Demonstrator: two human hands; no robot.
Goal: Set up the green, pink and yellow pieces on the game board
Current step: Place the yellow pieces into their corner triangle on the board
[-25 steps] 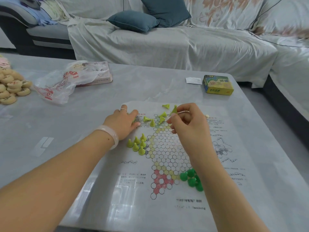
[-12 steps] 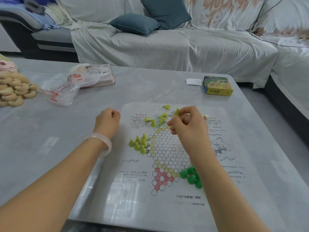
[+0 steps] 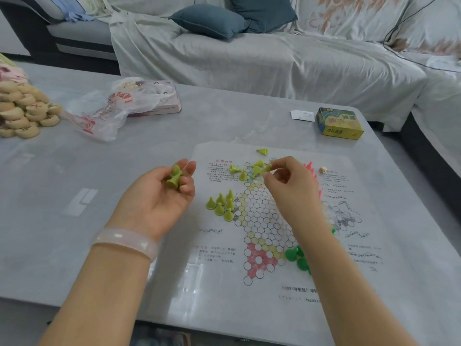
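Note:
The paper game board (image 3: 219,248) with its star of circles lies flat on the table. Several yellow-green cone pieces (image 3: 222,205) stand upright at the star's left point; others lie toppled near the top point (image 3: 249,169), one apart (image 3: 262,151). My left hand (image 3: 162,196), palm up left of the board, cups yellow-green pieces (image 3: 174,178). My right hand (image 3: 287,186) pinches one yellow-green piece (image 3: 266,168) over the top point. Pink pieces (image 3: 309,167) peek out behind my right hand. Dark green pieces (image 3: 295,255) sit beside my right forearm.
A small die (image 3: 323,170) rests on the board's right part. A yellow-green box (image 3: 339,123) and a white slip (image 3: 302,115) lie far right. A plastic bag (image 3: 109,111) over a flat box and a heap of round wooden discs (image 3: 22,111) sit far left. A sofa stands beyond the table.
My left hand lifted off the board edge, turned palm up and now shows yellow-green pieces in it. My right hand stays over the top point, still pinching a piece.

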